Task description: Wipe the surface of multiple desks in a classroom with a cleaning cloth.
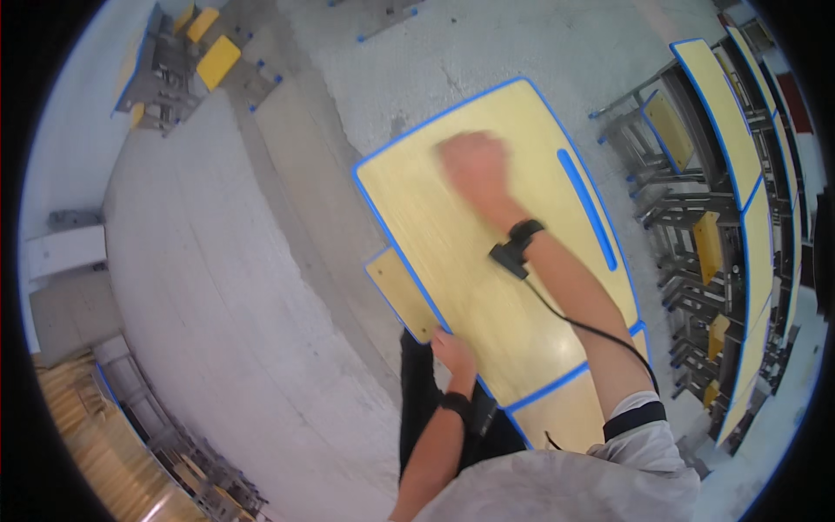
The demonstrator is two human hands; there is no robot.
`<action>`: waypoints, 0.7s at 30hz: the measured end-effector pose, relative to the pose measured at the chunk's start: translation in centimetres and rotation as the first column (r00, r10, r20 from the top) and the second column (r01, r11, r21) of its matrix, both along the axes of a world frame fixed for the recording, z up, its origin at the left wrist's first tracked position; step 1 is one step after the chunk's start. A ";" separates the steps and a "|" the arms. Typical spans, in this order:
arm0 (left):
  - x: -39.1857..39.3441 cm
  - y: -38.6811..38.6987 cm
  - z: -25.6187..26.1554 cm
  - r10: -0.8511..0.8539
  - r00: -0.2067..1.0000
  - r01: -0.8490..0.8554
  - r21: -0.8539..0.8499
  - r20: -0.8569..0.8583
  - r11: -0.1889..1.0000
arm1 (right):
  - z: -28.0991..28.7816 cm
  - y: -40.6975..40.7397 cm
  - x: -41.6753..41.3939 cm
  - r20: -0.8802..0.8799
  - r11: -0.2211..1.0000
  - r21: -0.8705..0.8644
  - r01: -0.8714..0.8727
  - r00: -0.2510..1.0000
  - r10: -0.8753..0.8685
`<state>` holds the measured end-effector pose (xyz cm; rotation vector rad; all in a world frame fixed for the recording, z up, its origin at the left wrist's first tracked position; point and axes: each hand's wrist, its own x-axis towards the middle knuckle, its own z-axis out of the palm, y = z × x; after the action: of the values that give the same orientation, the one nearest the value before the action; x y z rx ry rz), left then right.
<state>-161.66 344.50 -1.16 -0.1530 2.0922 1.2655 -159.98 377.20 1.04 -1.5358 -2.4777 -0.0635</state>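
A pale yellow school desktop (417,215) with blue edging and a blue pencil groove (587,209) lies before me. Over its far part is my right hand (476,166), curled and blurred by motion; whether anything is inside it cannot be told. A black strap with a small black device (512,254) circles that wrist, and a black cable runs up the forearm. My left hand (455,352) grips the desk's near left edge, its fingers partly hidden. The left wrist wears a black band (455,404). A yellow seat (399,293) juts out from under the desk's left side.
Another desktop (561,408) adjoins this one at the near end. Rows of desks (717,117) with yellow seats stand on the right. More desks and chairs (218,62) are at the far left. Grey concrete floor (196,261) stretches along the left.
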 end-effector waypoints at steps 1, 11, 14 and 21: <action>-0.2 -0.2 -0.1 -0.069 0.997 0.069 -0.038 -0.016 0.997 | 0.7 2.4 2.4 -0.134 0.981 0.070 0.180 0.976 -0.169; 2.2 -0.4 -3.1 -0.311 0.950 0.303 -0.144 -0.035 0.942 | 0.8 -1.9 -6.6 -0.249 0.953 0.194 0.234 0.951 -0.183; -1.3 -3.3 -6.3 -0.681 0.712 0.656 -0.182 -0.170 0.732 | 2.4 -7.6 -11.2 -0.432 0.990 0.121 0.076 0.902 -0.016; -28.7 -6.1 4.6 -0.713 0.527 0.642 0.334 0.462 0.690 | 4.0 -13.4 -8.4 -0.197 0.876 -0.030 0.482 0.856 -0.478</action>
<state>-190.36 338.40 3.47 0.3085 1.3119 0.7149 -168.38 363.77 5.09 -2.0087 -1.8848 -0.0149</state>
